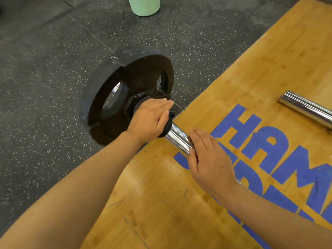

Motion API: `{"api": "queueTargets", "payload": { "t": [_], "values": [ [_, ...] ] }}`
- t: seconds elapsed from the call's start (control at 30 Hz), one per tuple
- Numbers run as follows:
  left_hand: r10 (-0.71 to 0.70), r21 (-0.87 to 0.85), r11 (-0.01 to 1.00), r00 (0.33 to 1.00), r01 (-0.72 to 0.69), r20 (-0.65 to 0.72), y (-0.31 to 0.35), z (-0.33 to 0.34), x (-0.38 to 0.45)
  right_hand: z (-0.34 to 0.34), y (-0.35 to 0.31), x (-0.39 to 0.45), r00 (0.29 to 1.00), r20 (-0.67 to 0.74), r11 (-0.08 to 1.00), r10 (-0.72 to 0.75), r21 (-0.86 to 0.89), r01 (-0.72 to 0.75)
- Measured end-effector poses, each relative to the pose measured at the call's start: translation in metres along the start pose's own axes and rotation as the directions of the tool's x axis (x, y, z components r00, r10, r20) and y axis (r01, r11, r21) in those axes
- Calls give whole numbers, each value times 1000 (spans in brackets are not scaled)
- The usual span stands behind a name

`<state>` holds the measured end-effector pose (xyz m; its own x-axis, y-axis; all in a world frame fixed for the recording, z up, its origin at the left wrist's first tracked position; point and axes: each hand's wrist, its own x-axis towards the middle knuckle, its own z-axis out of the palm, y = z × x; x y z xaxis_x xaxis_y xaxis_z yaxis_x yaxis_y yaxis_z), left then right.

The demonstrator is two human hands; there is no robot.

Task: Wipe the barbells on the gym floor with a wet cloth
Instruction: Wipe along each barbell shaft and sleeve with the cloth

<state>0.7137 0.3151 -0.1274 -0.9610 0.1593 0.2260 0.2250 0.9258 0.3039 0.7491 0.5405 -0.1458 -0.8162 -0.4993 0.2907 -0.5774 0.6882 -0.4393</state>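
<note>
My right hand (pixel 208 159), frame centre, rests flat-fingered on the chrome steel barbell shaft (pixel 177 139); my left hand (pixel 149 119) wraps the dark wet cloth (pixel 166 129) around it.

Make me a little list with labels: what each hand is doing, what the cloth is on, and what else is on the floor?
left hand: holds the cloth against the bar
cloth: dark, wrapped on the bar beside the plate
right hand: flat on the bar, fingers straight
plate: black, on the bar
floor: second bar on wood platform, green bottle on rubber mat
</note>
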Motion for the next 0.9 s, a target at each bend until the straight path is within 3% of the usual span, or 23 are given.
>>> {"api": "queueTargets", "payload": {
  "t": [0.13, 0.23, 0.4, 0.5, 0.63, 0.7, 0.9],
  "values": [
    [68, -64, 995, 995, -72, -73, 23, 12, -17, 3, -1, -1, 1000, -4, 1000, -1, -13, 1],
    [133, -18, 991, 990, -134, -47, 12, 9, -12, 1, -1, -1, 1000, -16, 1000, -5, -17, 5],
    [43, 36, 998, 999, -42, -23, -19, 1, 5, 1, 2, 1, 1000, -4, 1000, 1, 2, -1],
    [38, 2, 999, 994, -38, -106, -4, 8, -1, 1, 2, 1, 1000, -12, 1000, 11, 3, -11],
    [176, -103, 976, 975, -190, -134, 28, 22, -15, 3, 1, 2, 1000, -28, 1000, -2, -15, 2],
    [203, -65, 975, 970, -213, -133, 21, 20, -13, 2, 0, 1, 1000, -29, 1000, 0, -13, -1],
    [20, 6, 1000, 978, -19, -206, 3, 18, -1, 0, 2, 2, 1000, -26, 1000, 15, -13, -15]
  ]
}}
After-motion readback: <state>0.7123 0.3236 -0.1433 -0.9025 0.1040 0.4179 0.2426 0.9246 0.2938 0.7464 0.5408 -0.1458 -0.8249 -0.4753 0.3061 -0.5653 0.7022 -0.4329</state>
